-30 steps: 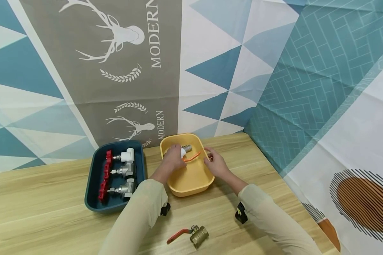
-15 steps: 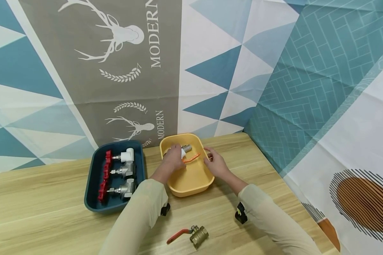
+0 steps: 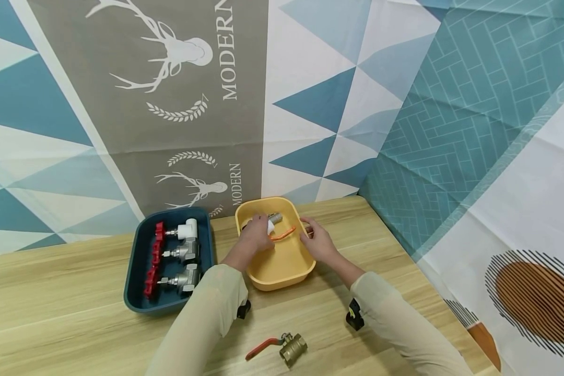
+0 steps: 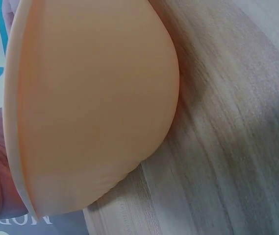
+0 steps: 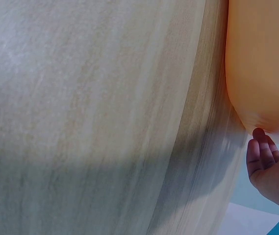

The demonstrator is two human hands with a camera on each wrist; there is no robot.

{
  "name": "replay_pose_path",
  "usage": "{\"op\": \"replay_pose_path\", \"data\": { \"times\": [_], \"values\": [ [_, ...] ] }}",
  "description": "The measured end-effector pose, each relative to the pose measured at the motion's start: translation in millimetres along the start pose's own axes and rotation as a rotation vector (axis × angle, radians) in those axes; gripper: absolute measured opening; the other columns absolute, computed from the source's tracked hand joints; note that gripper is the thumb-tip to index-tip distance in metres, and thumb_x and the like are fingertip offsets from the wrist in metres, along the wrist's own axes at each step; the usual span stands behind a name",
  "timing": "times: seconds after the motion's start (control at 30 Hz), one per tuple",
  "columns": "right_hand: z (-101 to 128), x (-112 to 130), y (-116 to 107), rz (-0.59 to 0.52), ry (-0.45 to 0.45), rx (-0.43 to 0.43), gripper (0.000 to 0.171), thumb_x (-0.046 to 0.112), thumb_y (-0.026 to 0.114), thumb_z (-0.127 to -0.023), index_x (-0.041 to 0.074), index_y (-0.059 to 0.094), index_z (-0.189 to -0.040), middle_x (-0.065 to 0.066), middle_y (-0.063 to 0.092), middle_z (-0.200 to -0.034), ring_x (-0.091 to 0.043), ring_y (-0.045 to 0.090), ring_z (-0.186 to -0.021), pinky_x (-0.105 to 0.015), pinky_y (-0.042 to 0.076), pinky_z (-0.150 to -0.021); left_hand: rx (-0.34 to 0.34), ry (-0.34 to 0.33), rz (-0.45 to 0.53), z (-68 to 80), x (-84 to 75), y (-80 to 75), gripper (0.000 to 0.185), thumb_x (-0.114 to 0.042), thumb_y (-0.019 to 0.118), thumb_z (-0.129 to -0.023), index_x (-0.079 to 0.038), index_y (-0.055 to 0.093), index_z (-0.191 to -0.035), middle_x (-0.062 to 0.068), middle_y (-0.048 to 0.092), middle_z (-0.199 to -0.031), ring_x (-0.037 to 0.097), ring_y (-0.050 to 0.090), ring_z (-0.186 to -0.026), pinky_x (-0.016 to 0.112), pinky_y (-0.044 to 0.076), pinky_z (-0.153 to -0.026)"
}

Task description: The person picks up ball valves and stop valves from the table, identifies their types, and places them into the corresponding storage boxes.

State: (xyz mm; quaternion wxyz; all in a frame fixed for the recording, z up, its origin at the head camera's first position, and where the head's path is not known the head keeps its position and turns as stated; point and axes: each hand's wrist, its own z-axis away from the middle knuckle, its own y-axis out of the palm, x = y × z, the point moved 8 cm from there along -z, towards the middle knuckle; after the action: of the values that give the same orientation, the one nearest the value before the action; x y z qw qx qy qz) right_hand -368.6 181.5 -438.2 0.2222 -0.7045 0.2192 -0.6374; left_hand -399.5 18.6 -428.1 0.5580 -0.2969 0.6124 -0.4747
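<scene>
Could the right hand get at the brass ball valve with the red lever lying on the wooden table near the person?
Probably yes. The brass ball valve with the red lever lies in the open, nothing around it, and the right hand only rests at the yellow plastic tray rim.

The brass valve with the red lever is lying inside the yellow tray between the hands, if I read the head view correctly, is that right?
Not quite: the brass valve with the red lever lies on the wooden table, nearer the person than the yellow tray, not inside it. The head view shows this.
</scene>
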Motion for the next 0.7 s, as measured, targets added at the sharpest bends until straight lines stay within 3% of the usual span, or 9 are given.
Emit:
{"op": "replay_pose_path", "data": {
  "times": [0.7],
  "values": [
    [0.0, -1.6, 1.7, -0.018, 0.01, 0.009, 0.043, 0.01, 0.055, -0.092, 0.009, 0.047, -0.135, -0.014, 0.061, -0.103, -0.02, 0.057, -0.082, -0.026, 0.05, -0.064, -0.001, 0.012, 0.0, 2.0, -1.2, 0.2, 0.059, -0.015, 0.073, -0.071, -0.002, 0.048, -0.123, 0.016, 0.049, -0.118, 0.03, 0.052, -0.101, 0.041, 0.049, -0.083]
  ]
}}
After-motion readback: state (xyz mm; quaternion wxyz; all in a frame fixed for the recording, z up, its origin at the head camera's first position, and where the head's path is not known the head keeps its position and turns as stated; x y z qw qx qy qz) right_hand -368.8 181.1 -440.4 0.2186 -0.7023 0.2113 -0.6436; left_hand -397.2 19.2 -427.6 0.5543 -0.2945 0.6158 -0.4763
